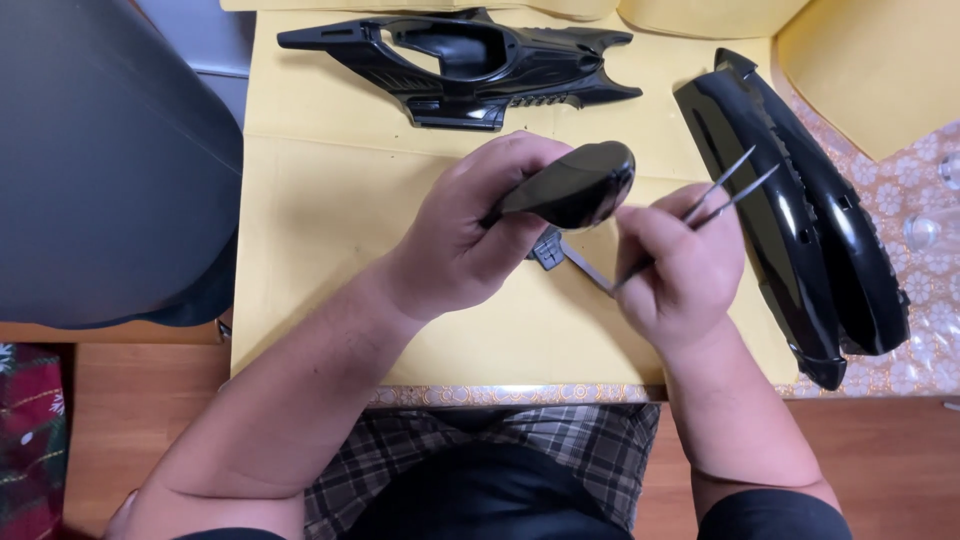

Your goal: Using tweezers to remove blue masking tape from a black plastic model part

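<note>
My left hand grips a small glossy black rounded shell piece, holding it up over the yellow sheet. My right hand holds metal tweezers; their two prongs stick up and to the right, and the lower end points down-left under the black piece toward a small dark part below it. Both hands are close together, nearly touching.
A large black openwork plastic frame lies at the back of the sheet. A long glossy black curved cover lies at the right, partly on a floral tablecloth. A big dark grey object fills the left. Checked fabric covers my lap.
</note>
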